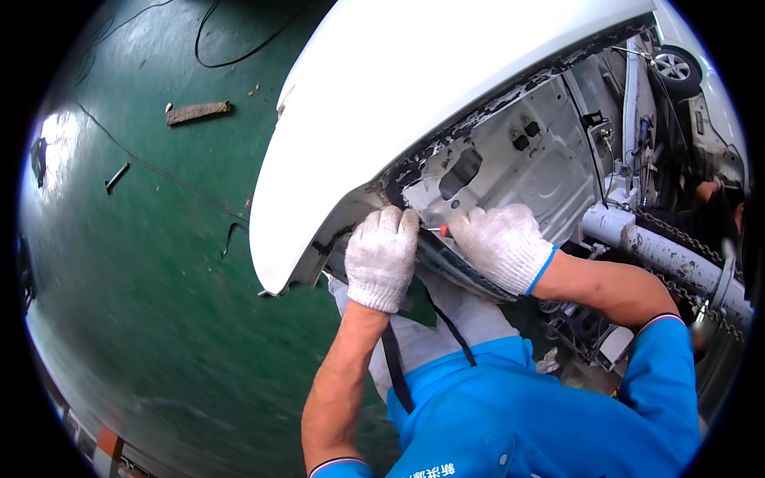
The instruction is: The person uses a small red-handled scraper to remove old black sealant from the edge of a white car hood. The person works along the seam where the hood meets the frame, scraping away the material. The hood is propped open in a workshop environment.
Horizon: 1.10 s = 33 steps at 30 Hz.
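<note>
A white car body panel (pixel 343 103) arches across the upper middle, with a scraped, dark-flaked edge along its opening. My left hand (pixel 381 259), in a white knitted glove, is curled closed against the lower corner of that opening; what lies inside its fingers is hidden. Close by on the right, my gloved right hand (pixel 506 245) wraps round a screwdriver (pixel 443 230). Only a red bit of its handle and a short metal shaft show, the shaft pointing left toward my left hand. Beyond both hands lies the bare metal inner panel (pixel 522 171), with an oval hole in it.
A thick pale steel beam (pixel 649 247) with chains (pixel 677 231) stands at the right, near another car's wheel (pixel 676 70). On the green floor (pixel 175 263) lie a wooden block (pixel 198 112), a metal rod (pixel 117 178) and a thin cable (pixel 155 167). Part of another person shows at the far right.
</note>
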Available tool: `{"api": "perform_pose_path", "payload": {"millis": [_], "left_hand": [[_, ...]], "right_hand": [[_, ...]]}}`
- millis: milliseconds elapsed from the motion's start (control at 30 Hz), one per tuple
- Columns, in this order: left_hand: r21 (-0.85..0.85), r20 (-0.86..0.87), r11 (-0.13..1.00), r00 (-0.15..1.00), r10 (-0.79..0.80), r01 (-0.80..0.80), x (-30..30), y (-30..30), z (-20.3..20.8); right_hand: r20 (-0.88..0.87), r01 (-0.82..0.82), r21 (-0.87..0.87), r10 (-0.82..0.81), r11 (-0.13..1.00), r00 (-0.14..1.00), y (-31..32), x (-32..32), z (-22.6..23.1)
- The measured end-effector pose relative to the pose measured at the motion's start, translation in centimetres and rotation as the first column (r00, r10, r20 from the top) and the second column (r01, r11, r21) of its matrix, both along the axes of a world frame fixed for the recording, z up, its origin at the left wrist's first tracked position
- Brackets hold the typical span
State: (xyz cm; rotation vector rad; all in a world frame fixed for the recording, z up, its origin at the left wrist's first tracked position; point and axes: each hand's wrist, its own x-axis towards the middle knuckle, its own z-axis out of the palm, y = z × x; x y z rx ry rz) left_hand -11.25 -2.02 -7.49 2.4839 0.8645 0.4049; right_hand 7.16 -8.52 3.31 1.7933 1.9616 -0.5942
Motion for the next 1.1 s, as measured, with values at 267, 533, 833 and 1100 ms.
{"api": "perform_pose_path", "payload": {"millis": [267,533,833,1100], "left_hand": [[0.013,-0.035,0.997,0.996,0.078,-0.078,-0.7,-1.2,-0.8],[-0.149,0.157,0.939,0.931,0.331,-0.309,0.8,-3.8,-2.0],[-0.138,0.134,0.948,0.943,0.304,-0.286,0.3,-3.4,-1.5],[-0.189,0.160,0.908,0.900,0.405,-0.375,1.0,-4.4,-2.0]], "right_hand": [[-0.096,0.128,-0.023,-0.130,0.992,0.987,-1.3,0.8,0.2],[-0.238,0.286,0.022,-0.273,0.958,0.932,1.3,1.4,-1.4],[-0.141,0.240,-0.165,-0.264,0.957,0.954,0.3,0.7,-0.8],[-0.195,0.249,-0.028,-0.250,0.968,0.949,2.7,1.8,-0.6]]}}
